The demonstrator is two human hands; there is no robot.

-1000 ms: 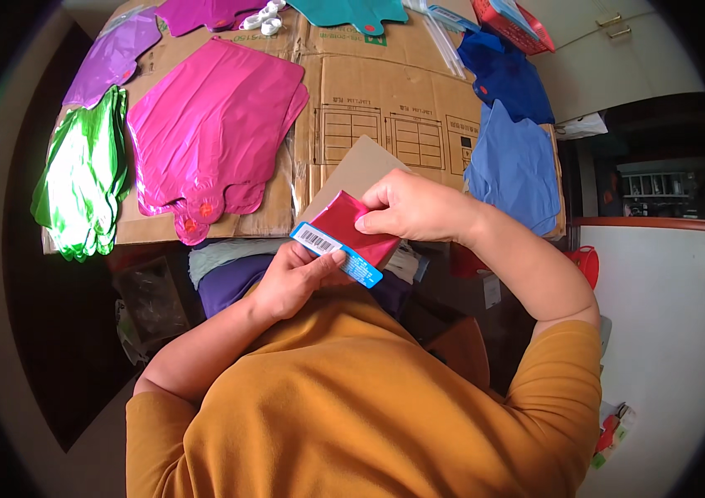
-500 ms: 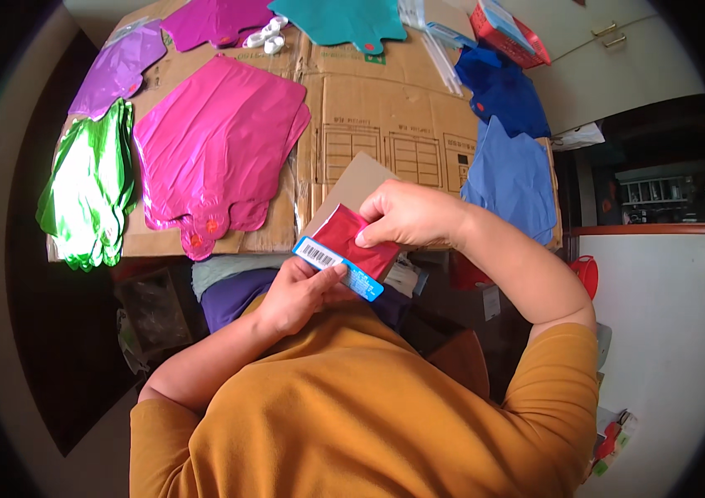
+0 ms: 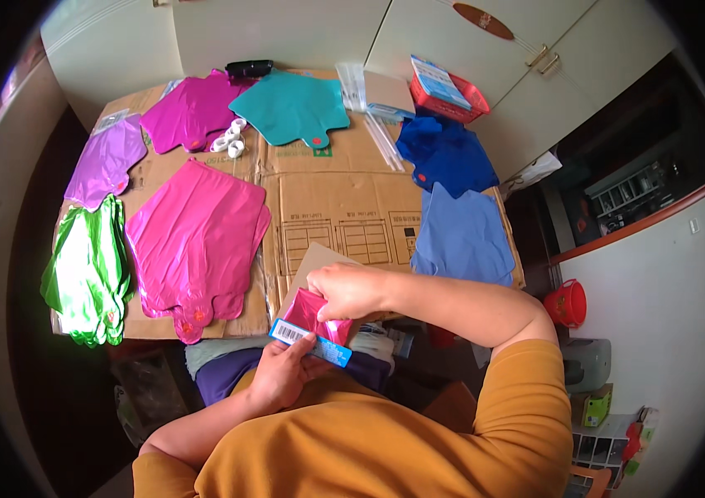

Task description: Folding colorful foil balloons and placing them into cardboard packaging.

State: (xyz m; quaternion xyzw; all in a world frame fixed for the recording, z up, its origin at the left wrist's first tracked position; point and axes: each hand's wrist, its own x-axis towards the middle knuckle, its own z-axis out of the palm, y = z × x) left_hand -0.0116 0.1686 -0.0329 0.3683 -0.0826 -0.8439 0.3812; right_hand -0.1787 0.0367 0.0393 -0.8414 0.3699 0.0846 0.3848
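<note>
My left hand [image 3: 279,375] is closed on the lower edge of a blue-edged card package [image 3: 332,353] with a barcode label, thumb on top. A folded pink foil balloon [image 3: 306,309] lies against the package's grey-brown card backing [image 3: 313,259]. From above, my right hand [image 3: 340,290] pinches this folded foil; its fingertips are partly hidden. Whether the foil sits inside a clear sleeve I cannot tell. Beyond the hands, flat pink foil balloons [image 3: 199,241] lie stacked on the cardboard-covered table [image 3: 332,195], with shiny green foil balloons [image 3: 87,270] at their left.
Along the far side lie purple [image 3: 107,166], magenta [image 3: 190,112] and teal foil balloons [image 3: 294,108], with white ribbon rolls [image 3: 230,139]. On the right are dark blue [image 3: 448,153] and light blue balloons [image 3: 465,241], white sticks [image 3: 383,141] and a red basket [image 3: 473,100].
The view has tilted up, bringing more of the table's far side and the cabinets into sight. Both hands keep their hold; the right fingers have shifted slightly on the folded foil.
</note>
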